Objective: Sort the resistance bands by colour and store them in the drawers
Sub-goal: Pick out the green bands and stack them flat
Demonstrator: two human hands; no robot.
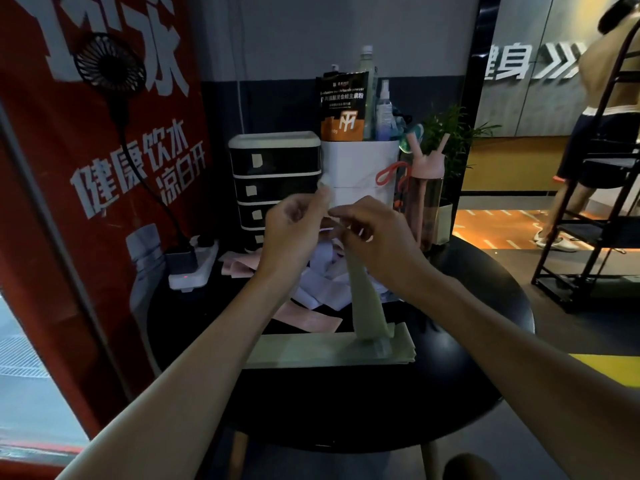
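Note:
Both my hands are raised above the round black table (450, 393). My left hand (294, 226) and my right hand (374, 233) each pinch the top of a pale green band (367, 299), which hangs down to a flat stack of green bands (311, 351) at the table's front. Behind my hands lies a loose heap of lilac bands (322, 289). Pink bands (308, 318) lie beside it, more pink bands (239, 265) at the left. The black drawer unit (273, 174) with several shut drawers stands at the back.
A white bin (360, 168) holding bottles and a pouch stands right of the drawers, with a pink bottle (427, 188) and a plant beside it. A power strip (194, 265) sits at the table's left. A red banner stands left; a person and a black rack are far right.

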